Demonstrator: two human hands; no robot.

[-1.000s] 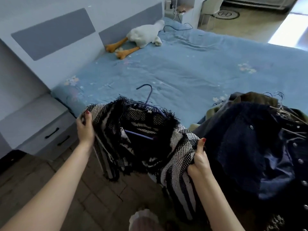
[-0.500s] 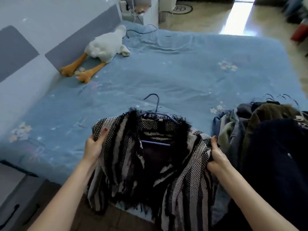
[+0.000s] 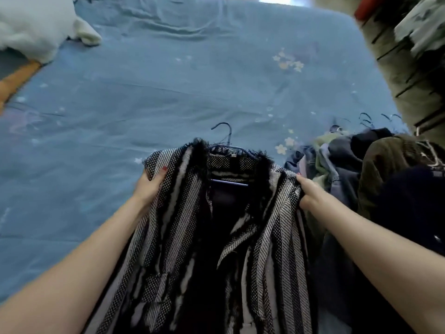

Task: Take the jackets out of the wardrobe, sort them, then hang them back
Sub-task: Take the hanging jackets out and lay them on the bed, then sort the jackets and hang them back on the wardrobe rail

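A black-and-white striped woven jacket (image 3: 183, 227) with a fringed black collar hangs on a blue hanger (image 3: 226, 141) and is held up over the blue bed (image 3: 168, 88). My left hand (image 3: 149, 184) grips its left shoulder, and my right hand (image 3: 305, 191) grips its right shoulder. The hanger's hook points away from me over the sheet. The jacket's lower part drapes down between my forearms. To the right lies a pile of dark jackets (image 3: 375, 179), navy, olive and brown, on their hangers.
A white plush goose (image 3: 36, 30) with orange feet lies at the bed's far left. Tiled floor (image 3: 409, 68) runs along the bed's right side, with some grey clothing at the top right corner. Wire hanger hooks (image 3: 366, 118) stick out of the pile.
The view has swung right and closer to the bed. Both hands have carried the striped jacket forward from the bed's edge over the sheet, keeping the same hold on its shoulders.
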